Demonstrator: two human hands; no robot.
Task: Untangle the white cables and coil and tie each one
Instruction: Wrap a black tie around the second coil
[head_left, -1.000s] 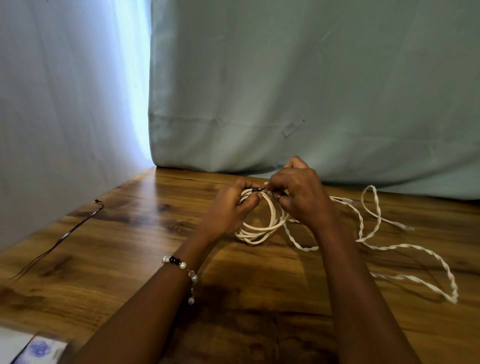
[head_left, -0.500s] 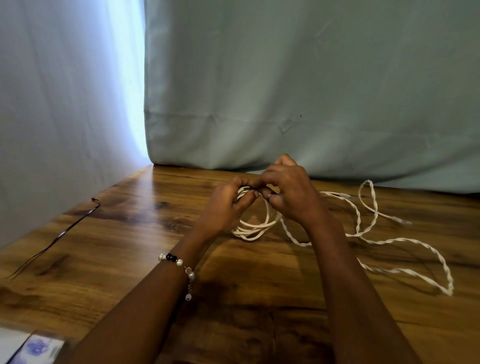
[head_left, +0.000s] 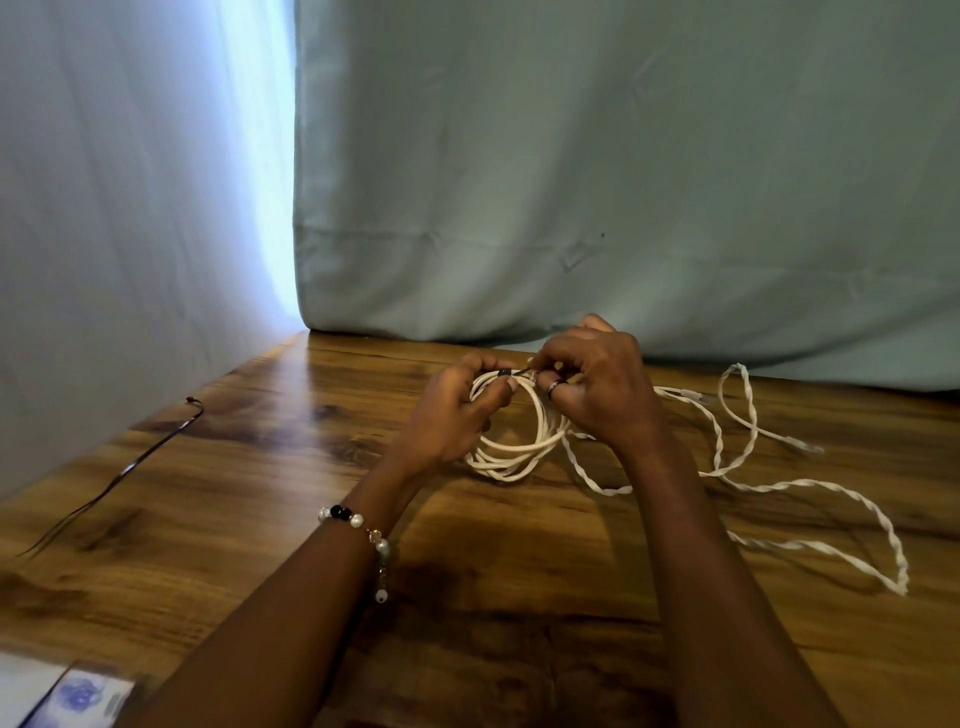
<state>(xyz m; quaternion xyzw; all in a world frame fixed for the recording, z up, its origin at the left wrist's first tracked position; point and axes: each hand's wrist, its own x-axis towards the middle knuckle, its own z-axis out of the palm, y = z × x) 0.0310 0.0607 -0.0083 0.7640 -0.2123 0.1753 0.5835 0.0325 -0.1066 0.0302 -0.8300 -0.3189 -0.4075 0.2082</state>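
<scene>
I see a dim scene lit mostly from the far left, where daylight glows through the gap in the curtain (head_left: 260, 171) and washes it out to near white. That light leaves a pale sheen on the wooden table (head_left: 291, 415). My forearms cast soft, dark shadows on the near tabletop. Focus is fair mid-frame; the paper (head_left: 78, 696) at the bottom-left corner is blurred, and edges bend slightly.

Both hands (head_left: 524, 400) on coiled white cable (head_left: 511, 447), dark tie (head_left: 505, 372)
</scene>
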